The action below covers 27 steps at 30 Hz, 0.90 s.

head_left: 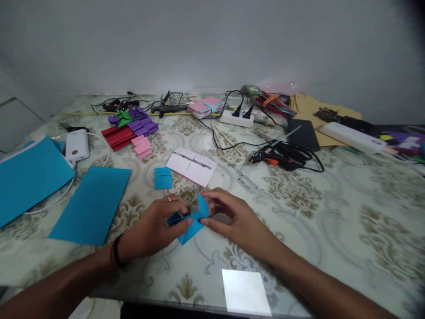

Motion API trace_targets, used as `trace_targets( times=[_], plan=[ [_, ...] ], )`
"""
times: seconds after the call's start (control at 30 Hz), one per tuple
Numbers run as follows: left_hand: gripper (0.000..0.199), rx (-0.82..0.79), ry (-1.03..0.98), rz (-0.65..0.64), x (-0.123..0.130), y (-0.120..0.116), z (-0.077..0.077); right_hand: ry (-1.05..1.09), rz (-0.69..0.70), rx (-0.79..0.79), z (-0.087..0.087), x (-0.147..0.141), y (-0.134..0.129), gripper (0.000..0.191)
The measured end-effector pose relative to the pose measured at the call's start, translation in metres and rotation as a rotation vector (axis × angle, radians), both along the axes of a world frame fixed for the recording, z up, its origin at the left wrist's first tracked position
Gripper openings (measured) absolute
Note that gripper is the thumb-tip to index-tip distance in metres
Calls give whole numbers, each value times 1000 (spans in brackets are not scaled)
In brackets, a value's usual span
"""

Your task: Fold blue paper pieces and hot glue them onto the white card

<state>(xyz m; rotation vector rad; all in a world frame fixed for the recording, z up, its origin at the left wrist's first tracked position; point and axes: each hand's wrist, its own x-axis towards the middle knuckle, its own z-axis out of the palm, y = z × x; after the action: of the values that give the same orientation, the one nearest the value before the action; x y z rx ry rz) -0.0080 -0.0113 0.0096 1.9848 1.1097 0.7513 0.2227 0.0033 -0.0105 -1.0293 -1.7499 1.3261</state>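
A small piece of blue paper (191, 231), creased into several panels, is held just above the table between both my hands. My left hand (156, 226), with a ring and a dark wristband, pinches its left side between thumb and fingers. On the other side, my right hand (232, 217) grips an upright flap with thumb and fingertips. Just beyond my left hand lies a folded blue paper square (163, 177). A white folded paper piece (191, 166) rests behind my hands. Part of the blue paper is hidden by my fingers.
Blue sheets (91, 206) and a white power bank (77, 145) with a cable lie left. Red folded paper (120, 135), purple folded paper (142, 125) and pink paper (141, 146) sit farther back. A glue gun (274, 155), power strip (236, 118) and black cords occupy the back right.
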Motion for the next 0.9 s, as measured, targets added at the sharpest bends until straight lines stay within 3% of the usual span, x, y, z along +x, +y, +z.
trace_targets(
  times=[0.17, 0.7, 0.9],
  plan=[
    [11, -47, 10, -1, 1, -1, 0, -79, -31, 121, 3, 0, -1, 40],
    [15, -124, 55, -3, -1, -1, 0, -68, -72, 71, 2, 1, -2, 37],
    [12, -156, -36, -58, 2, 0, 2, -21, 3, 167, 6, 0, 0, 16]
  ],
)
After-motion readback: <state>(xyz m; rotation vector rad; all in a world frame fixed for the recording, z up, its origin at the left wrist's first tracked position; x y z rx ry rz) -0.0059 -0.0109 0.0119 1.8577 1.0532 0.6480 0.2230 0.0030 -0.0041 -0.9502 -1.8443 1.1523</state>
